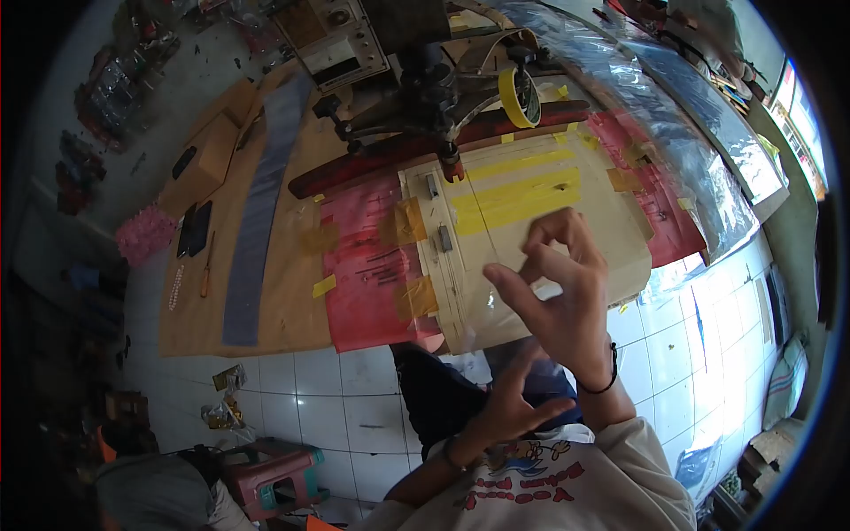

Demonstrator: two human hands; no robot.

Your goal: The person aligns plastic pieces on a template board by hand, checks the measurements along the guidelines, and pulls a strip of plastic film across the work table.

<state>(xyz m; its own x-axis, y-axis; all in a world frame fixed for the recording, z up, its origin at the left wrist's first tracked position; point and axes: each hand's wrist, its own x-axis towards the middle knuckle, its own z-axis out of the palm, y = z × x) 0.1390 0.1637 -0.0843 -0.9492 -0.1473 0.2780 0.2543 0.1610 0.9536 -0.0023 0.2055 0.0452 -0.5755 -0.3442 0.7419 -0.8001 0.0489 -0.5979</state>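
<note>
My right hand (567, 283) is raised over the front of a pale board (522, 243). Its fingers are curled and its thumb stands apart, with nothing visible between them. Lower and nearer my body, my left hand (512, 398) has its thumb and fingers spread and holds nothing I can see. Yellow tape strips (518, 195) cross the board, and two small metal pieces (444, 237) lie along its left side. Red sheets flank it, a left one (367, 257) and a right one (660, 208), held by brown tape (416, 296).
A dark metal stand (425, 111) with a yellow tape roll (520, 99) rises behind the board beside a boxy device (332, 44). A long grey strip (261, 212), a phone (197, 228) and a cardboard box (199, 164) lie left. Below left stands a stool (279, 478) near another person (155, 491).
</note>
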